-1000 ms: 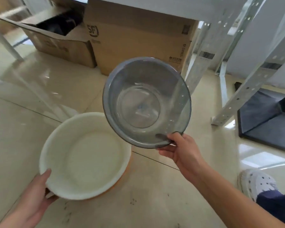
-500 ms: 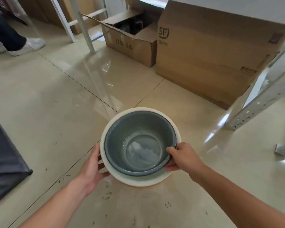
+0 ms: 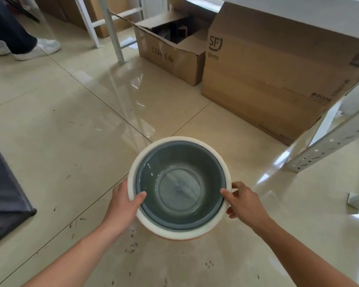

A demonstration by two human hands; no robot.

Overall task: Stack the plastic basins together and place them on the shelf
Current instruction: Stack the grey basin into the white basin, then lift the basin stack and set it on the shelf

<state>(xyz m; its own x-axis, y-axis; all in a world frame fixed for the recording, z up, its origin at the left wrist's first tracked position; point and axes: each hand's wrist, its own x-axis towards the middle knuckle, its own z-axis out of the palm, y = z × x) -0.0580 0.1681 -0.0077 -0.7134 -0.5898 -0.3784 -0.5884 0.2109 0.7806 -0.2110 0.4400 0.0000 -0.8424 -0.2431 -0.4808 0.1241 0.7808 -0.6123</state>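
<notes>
Stacking done: grey basin point(image 3: 179, 184) sits nested inside white basin point(image 3: 133, 162), held between left hand point(image 3: 123, 200) and right hand point(image 3: 245, 200), each grip clasped on the rim; shelf placement remains outstanding.

Bright, even daylight glares off the glossy floor point(image 3: 133, 96) at right, with wide-angle bending at the edges.
</notes>
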